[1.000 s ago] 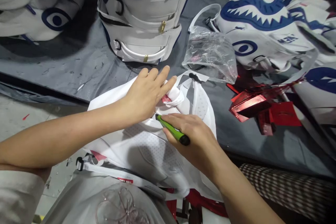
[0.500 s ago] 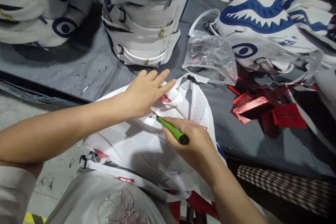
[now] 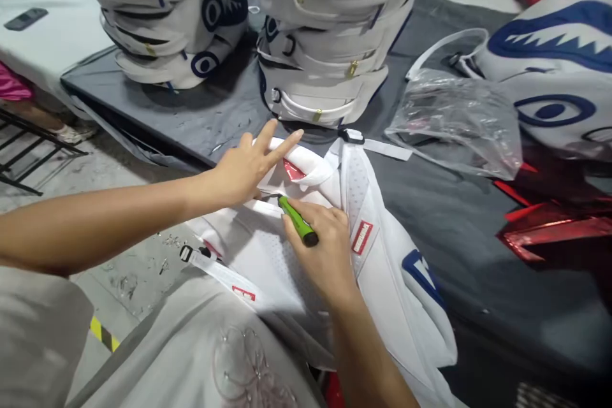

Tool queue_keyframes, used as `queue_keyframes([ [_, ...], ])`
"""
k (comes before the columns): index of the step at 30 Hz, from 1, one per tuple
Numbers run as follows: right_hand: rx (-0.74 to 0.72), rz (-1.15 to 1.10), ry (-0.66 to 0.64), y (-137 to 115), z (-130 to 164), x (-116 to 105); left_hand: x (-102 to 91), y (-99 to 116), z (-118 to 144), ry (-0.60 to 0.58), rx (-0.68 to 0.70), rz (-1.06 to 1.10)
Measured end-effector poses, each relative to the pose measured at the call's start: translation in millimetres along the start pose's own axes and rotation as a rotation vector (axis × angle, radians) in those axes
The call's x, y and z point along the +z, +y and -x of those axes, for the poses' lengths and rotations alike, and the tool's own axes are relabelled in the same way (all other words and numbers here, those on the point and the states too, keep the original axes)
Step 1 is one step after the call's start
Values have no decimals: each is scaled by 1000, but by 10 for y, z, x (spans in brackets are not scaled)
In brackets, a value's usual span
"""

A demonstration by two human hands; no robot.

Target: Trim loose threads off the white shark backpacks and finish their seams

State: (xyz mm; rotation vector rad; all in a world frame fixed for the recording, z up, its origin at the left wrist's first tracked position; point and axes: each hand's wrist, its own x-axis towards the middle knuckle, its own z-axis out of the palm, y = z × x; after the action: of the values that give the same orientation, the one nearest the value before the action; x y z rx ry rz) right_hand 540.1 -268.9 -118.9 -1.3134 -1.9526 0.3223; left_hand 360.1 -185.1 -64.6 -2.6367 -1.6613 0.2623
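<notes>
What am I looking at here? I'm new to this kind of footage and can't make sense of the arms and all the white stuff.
There is one view, from a camera worn on a person's head, looking down at their own two bare hands. The left hand lies flat with fingers spread on a white backpack at the edge of a grey table, pressing it down. The right hand grips a green tool with its tip against the fabric; its exact kind is hard to tell. Behind stand stacks of white bags with blue eye prints. To the right lie a crumpled clear plastic bag, a shark-face bag and shiny red pieces.
</notes>
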Motion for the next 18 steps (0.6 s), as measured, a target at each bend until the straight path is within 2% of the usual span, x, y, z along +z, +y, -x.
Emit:
queue_keyframes([
  [5,54,-41,-24,41,-71,32,39,-127,-183,-67,127,48],
  [12,61,-43,-59,-88,-164,73,24,-374,-238,-125,271,210],
  [18,43,-43,-88,-95,-256,145,61,-477,-303,-132,315,288],
])
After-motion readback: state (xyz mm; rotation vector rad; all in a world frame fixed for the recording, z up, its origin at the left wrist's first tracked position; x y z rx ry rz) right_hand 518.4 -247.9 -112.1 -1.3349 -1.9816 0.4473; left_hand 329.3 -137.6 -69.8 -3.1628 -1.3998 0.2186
